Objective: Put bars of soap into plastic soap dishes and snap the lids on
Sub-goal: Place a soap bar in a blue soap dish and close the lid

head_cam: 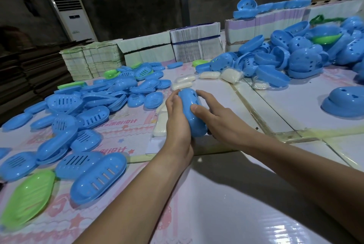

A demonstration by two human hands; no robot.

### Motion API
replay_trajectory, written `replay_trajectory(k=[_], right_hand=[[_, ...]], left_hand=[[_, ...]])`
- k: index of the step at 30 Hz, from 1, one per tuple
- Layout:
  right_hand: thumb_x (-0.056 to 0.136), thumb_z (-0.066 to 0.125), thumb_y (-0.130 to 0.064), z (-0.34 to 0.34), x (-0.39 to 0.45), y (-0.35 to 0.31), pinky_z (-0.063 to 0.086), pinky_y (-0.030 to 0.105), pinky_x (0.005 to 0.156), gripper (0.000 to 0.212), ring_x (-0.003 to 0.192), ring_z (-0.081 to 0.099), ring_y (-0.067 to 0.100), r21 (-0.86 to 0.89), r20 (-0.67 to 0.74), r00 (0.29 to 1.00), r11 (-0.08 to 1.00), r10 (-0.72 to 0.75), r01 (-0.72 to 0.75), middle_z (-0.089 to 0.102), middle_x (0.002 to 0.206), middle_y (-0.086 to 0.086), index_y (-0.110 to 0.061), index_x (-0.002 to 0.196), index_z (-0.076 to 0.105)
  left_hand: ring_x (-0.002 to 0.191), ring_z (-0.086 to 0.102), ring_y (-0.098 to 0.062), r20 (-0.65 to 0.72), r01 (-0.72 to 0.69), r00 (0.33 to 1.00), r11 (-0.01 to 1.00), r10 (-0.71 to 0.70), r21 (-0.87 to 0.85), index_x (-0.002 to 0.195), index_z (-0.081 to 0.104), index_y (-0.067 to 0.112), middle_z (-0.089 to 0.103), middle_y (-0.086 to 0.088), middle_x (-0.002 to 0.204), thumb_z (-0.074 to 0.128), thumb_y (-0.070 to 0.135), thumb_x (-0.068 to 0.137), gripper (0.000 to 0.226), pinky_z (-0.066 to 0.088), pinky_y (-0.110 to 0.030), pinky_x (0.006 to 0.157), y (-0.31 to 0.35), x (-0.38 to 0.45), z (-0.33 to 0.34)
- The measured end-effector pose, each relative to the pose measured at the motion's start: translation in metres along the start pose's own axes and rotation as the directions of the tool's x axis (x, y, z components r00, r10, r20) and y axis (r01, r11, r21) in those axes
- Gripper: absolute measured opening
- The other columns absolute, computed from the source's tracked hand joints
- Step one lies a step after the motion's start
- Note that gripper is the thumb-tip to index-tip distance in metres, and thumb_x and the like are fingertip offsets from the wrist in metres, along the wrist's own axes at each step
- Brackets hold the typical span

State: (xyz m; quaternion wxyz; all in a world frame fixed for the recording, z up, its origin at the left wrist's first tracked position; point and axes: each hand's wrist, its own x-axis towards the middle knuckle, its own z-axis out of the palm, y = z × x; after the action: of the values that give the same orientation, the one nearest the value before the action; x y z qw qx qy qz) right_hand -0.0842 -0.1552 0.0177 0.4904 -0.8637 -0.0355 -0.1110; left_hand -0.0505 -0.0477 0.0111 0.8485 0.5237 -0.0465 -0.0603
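Both hands' fingers (204,96) clasp blue soap dish (192,112), lid on.

your desk (226,204) is covered with glossy white and pink printed sheets. on it lie blue slotted dishes (65,117) at left, blue lids (285,60) heaped at right, wrapped soap bars (208,75) between, paper stacks (195,44) along the back.

Soap dish (192,112) contents, underside behind both hands (178,123).
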Motion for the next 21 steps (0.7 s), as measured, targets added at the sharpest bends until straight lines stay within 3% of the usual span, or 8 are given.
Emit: replay_trajectory(k=[3,7,9,12,15,18,21], right_hand=[[0.094,0.038,-0.060,0.004,0.002,0.003,0.046,0.031,0.074,0.051,0.077,0.057,0.013,0.047,0.014,1.000,0.999,0.008,-0.008,0.062,0.107,0.003,-0.047,0.143,0.029],[0.096,0.037,-0.059,0.004,0.006,0.008,0.037,0.023,0.063,0.048,0.059,0.051,0.002,0.108,0.018,1.000,0.994,-0.008,0.006,0.056,0.086,-0.008,-0.048,0.142,0.030],[0.095,0.040,-0.061,0.000,0.007,0.009,0.039,0.019,0.059,0.049,0.051,0.052,-0.001,0.129,0.023,1.000,0.991,-0.022,0.019,0.057,0.082,-0.008,-0.051,0.141,0.029],[0.095,0.046,-0.056,-0.004,0.007,0.009,0.039,0.008,0.049,0.051,0.049,0.053,-0.007,0.170,0.028,0.998,0.984,-0.055,0.049,0.059,0.083,-0.001,-0.049,0.142,0.028],[0.094,0.052,-0.053,-0.007,0.006,0.010,0.040,0.007,0.052,0.055,0.056,0.055,-0.007,0.198,0.072,0.993,0.977,-0.094,0.078,0.062,0.094,0.007,-0.053,0.142,0.025],[0.086,0.059,-0.056,-0.007,0.007,0.011,0.042,0.007,0.062,0.070,0.068,0.060,-0.005,0.165,0.063,0.990,0.980,-0.123,0.111,0.061,0.092,-0.006,-0.055,0.144,0.020],[0.082,0.064,-0.054,-0.006,0.009,0.010,0.048,0.015,0.072,0.075,0.082,0.063,-0.001,0.164,0.012,0.993,0.980,-0.119,0.115,0.060,0.100,-0.010,-0.053,0.144,0.021]], left_hand=[[0.093,0.072,-0.011,0.030,0.032,0.999,0.999,-0.031,-0.021,0.133,0.055,0.035,0.070,0.001,0.120,0.044,0.054,0.103,0.037,0.059,-0.032,0.072,0.000,0.000,0.000],[0.086,0.074,-0.009,0.061,0.041,0.997,0.998,-0.038,-0.042,0.131,0.058,0.040,0.074,0.006,0.110,0.046,0.055,0.102,0.035,0.058,-0.031,0.069,0.005,-0.001,0.000],[0.081,0.075,-0.011,0.080,0.061,0.995,0.996,-0.056,-0.064,0.114,0.068,0.044,0.077,0.008,0.097,0.045,0.056,0.101,0.029,0.060,-0.030,0.064,0.007,0.000,0.001],[0.080,0.076,-0.011,0.135,0.047,0.990,0.998,-0.040,-0.050,0.080,0.078,0.049,0.078,0.009,0.084,0.043,0.060,0.100,0.042,0.060,-0.030,0.063,0.007,0.001,0.001],[0.088,0.076,-0.015,0.177,0.040,0.984,0.999,-0.032,-0.038,0.082,0.076,0.053,0.079,0.010,0.088,0.040,0.065,0.098,0.041,0.062,-0.035,0.072,0.008,0.001,-0.001],[0.084,0.076,-0.014,0.220,0.037,0.975,0.999,-0.032,-0.021,0.091,0.075,0.055,0.079,0.010,0.087,0.030,0.068,0.099,0.047,0.063,-0.034,0.071,0.013,-0.002,-0.001],[0.096,0.075,-0.011,0.288,0.005,0.958,1.000,-0.010,0.017,0.096,0.073,0.058,0.078,0.012,0.100,0.026,0.067,0.098,0.047,0.061,-0.031,0.075,0.016,-0.006,0.001]])
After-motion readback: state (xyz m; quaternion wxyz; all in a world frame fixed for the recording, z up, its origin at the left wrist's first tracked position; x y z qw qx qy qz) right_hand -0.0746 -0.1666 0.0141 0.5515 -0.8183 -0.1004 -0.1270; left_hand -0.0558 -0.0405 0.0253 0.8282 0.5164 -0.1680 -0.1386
